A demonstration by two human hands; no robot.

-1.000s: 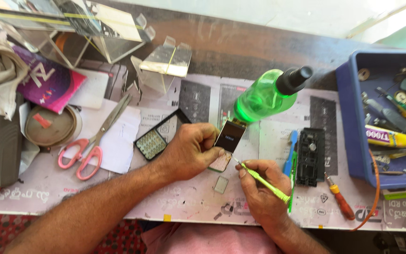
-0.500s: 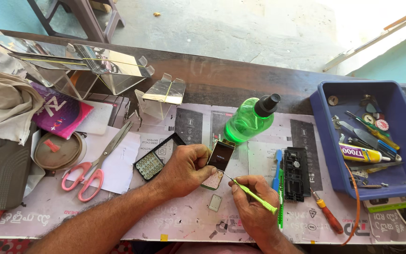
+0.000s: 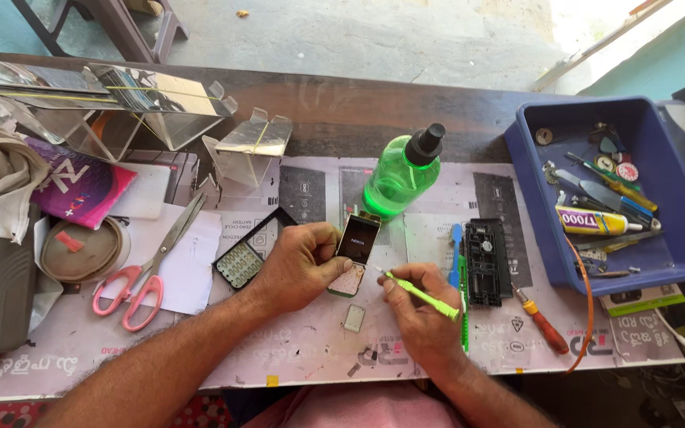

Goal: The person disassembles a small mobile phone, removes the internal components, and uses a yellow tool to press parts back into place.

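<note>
Head view shows us a small opened phone near the middle of the work mat, its dark screen uppermost and its long axis running from about 1 o'clock down to 7 o'clock. Our left hand is closed around its left edge, thumb against the side, holding it tilted up off the mat. Our right hand is closed in a pen grip on a thin green pry tool, whose tip points toward 10 o'clock and sits just beside the phone's lower right edge; we cannot tell whether it touches. So the phone lies at 10 o'clock from the right hand, and the left hand is the nearer one, already on it.

Counting outward: one small loose plate at 6 o'clock of the phone, one keypad piece at 9 o'clock, one green spray bottle at 1 o'clock, one black phone frame at 3 o'clock, one red-handled screwdriver beyond it, one pair of pink-handled scissors far to 9 o'clock, and one blue tray of small tools at 2 o'clock.
</note>
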